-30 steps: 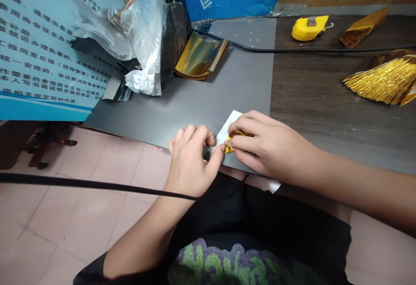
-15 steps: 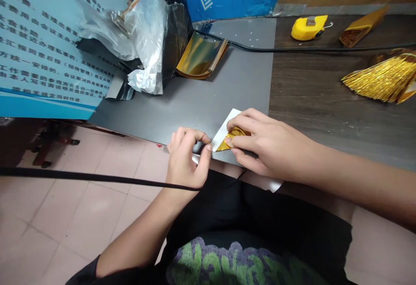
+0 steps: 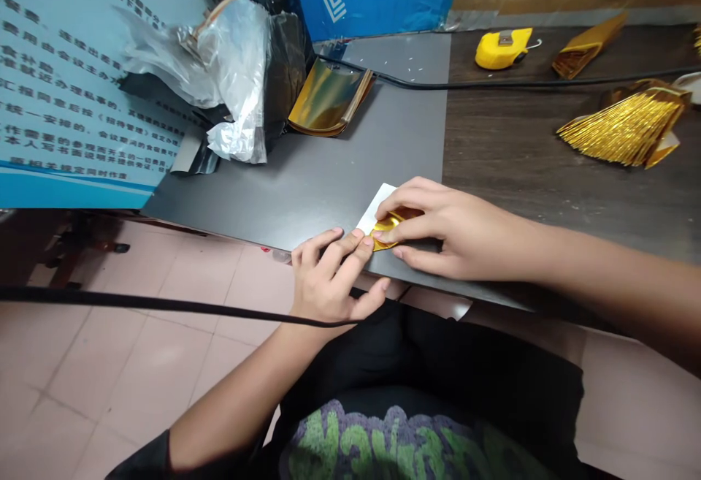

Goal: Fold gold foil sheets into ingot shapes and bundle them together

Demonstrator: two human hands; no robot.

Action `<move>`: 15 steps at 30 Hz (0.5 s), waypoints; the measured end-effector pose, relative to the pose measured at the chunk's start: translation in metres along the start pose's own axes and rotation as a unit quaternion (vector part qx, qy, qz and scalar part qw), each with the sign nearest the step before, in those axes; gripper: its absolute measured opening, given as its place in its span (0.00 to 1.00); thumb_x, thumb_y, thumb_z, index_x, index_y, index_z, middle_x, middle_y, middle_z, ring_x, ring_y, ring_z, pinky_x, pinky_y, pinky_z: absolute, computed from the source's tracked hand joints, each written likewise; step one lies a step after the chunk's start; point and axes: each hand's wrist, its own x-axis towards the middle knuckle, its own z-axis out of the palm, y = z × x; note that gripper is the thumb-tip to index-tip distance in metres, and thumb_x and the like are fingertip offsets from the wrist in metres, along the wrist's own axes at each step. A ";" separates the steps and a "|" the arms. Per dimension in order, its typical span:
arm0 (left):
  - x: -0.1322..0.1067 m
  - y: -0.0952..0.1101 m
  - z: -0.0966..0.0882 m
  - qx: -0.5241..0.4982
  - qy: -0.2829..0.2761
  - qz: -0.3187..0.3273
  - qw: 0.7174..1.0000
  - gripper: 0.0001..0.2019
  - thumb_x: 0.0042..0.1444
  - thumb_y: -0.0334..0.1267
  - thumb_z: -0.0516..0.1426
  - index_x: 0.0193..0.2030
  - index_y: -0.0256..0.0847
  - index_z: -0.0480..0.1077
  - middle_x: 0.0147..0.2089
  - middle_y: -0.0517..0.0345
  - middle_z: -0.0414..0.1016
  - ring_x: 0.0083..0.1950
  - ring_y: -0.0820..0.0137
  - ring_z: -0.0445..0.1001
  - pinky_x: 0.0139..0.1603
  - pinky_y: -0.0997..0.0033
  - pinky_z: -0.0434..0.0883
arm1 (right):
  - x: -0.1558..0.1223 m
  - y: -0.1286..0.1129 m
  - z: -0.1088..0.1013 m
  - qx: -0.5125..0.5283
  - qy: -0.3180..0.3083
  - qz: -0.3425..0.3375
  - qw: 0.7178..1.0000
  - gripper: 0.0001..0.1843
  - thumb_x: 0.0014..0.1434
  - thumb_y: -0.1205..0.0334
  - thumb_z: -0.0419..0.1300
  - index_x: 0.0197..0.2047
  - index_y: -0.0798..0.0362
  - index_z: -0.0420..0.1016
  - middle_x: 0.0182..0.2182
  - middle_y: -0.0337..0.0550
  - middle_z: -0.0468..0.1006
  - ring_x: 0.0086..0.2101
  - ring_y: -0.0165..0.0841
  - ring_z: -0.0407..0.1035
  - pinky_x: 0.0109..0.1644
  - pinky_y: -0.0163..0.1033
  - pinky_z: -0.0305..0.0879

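A folded sheet of gold foil paper with a white side lies at the table's front edge. My right hand comes over it from the right, its curled fingers pressing it to the table and hiding its right part. Stretched and spread, the fingers of my left hand rest with their tips at the paper's lower left corner; the thumb stands away from them below the edge.
Gold foil sheets lie stacked beside a plastic bag. A yellow tape measure, a folded gold piece and a gold fringe lie at the right. A black cable crosses the table; another cord passes my left wrist.
My left hand has gone from a thumb-and-finger pinch at the paper's corner to spread fingers laid on it. My right hand still presses the paper. The view has shifted slightly.
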 end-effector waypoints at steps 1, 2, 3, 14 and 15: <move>0.002 0.001 0.000 0.010 -0.003 0.003 1.000 0.21 0.58 0.53 0.61 0.51 0.41 0.76 0.46 0.54 0.81 0.55 0.59 0.72 0.53 0.59 0.64 | -0.001 0.004 -0.003 0.020 -0.007 -0.010 1.000 0.13 0.65 0.65 0.60 0.48 0.54 0.84 0.49 0.52 0.77 0.50 0.40 0.69 0.54 0.46 0.70; 0.005 0.002 -0.002 0.021 -0.013 0.006 1.000 0.22 0.58 0.54 0.61 0.51 0.41 0.76 0.45 0.54 0.81 0.53 0.59 0.71 0.52 0.59 0.63 | -0.002 0.009 -0.005 0.038 -0.015 -0.019 0.999 0.13 0.65 0.64 0.61 0.50 0.53 0.83 0.50 0.51 0.78 0.51 0.40 0.69 0.55 0.46 0.70; 0.007 0.002 -0.003 0.032 -0.029 0.011 0.999 0.23 0.58 0.56 0.60 0.51 0.41 0.76 0.45 0.54 0.81 0.52 0.59 0.71 0.51 0.59 0.63 | -0.002 0.012 -0.007 0.051 -0.024 -0.029 0.998 0.13 0.65 0.64 0.61 0.50 0.53 0.83 0.51 0.51 0.78 0.52 0.40 0.69 0.56 0.47 0.70; 0.007 0.004 -0.006 0.078 -0.073 0.031 0.994 0.26 0.59 0.57 0.61 0.57 0.44 0.76 0.48 0.52 0.78 0.51 0.59 0.67 0.51 0.58 0.59 | -0.004 0.022 -0.012 0.055 -0.039 -0.073 0.995 0.11 0.67 0.59 0.61 0.48 0.51 0.84 0.51 0.51 0.78 0.53 0.40 0.69 0.56 0.48 0.70; 0.007 0.006 -0.007 0.077 -0.077 0.024 0.994 0.26 0.59 0.58 0.60 0.57 0.43 0.75 0.49 0.52 0.78 0.51 0.59 0.67 0.51 0.58 0.60 | -0.004 0.022 -0.012 0.053 -0.040 -0.077 0.995 0.11 0.68 0.59 0.61 0.48 0.51 0.84 0.51 0.51 0.78 0.53 0.40 0.68 0.56 0.48 0.70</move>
